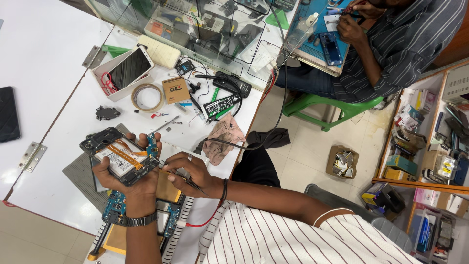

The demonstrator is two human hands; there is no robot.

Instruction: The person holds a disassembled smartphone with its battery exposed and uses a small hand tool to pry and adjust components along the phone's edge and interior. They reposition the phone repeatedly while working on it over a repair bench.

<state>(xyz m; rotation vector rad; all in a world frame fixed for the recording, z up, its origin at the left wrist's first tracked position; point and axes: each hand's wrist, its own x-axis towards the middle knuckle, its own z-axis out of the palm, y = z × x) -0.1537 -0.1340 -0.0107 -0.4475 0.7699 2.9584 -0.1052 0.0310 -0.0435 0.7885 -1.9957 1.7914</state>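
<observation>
Opened phone (pixel 119 155) is gripped in the left hand (pixel 131 182), fingers wrapped under the frame, thumb on the near edge, fingertips showing at the far edge. It is held clear of the grey mat (pixel 82 175), tilted toward the camera, at the near-left of the white bench (pixel 58 146).

Tweezers (pixel 183 177) are pinched in the right hand (pixel 191 173), closed narrow around the shank; tips are directed at the phone's right edge, near the small blue board (pixel 152 144) at the bottom end. Whether the tips touch anything cannot be told.

Handling, as judged: the phone is light and fairly stiff, but with the back removed the internals are exposed. The battery with its white label and the orange flex strip are best left unpressed; the flex would tear easily. Hold is best taken on the frame edges only, as done now. The frame looks smooth, so a slip is possible if the grip loosens while the tweezers push.

Under the hands: two blue circuit boards (pixel 114 208) and a yellow pad. Farther up the bench: tape roll (pixel 147 97), another phone in a white box (pixel 128 68), pink cloth (pixel 223 134). A second person in a striped shirt (pixel 415 39) is seated at a separate blue mat, well apart.
</observation>
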